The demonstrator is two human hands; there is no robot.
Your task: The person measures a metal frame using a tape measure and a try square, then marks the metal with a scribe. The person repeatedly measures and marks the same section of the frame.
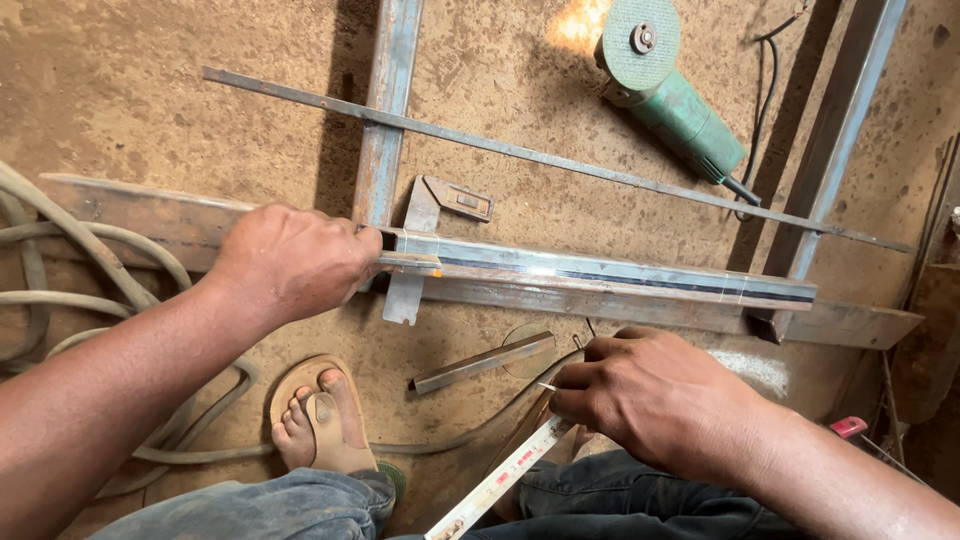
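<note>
In the head view, the left hand (295, 258) is closed in a fist around the left end of a square steel tube (600, 272), and it presses this end down. The tube lies across the dirt floor (120, 90), on top of a wider flat steel bar (850, 322), and it reaches to the right until an upright blue-grey steel profile (835, 130). Just beside the left hand a steel try square (420, 240) lies under the tube, its blade pointing toward the person.

The right hand (650, 400) is lower, near the knees. Its fingers are pressed together and pinch the end of a white measuring tape (495, 485), which runs down to the bottom edge. Between the two hands a short steel piece (480, 364) rests on the floor.

A thin long steel rod (560, 160) crosses diagonally above the tube. A green angle grinder (665, 80) lies at the top, well apart from both hands. Thick grey hoses (60, 260) curl at the left, and a foot in a sandal (320, 415) stands beside them.
</note>
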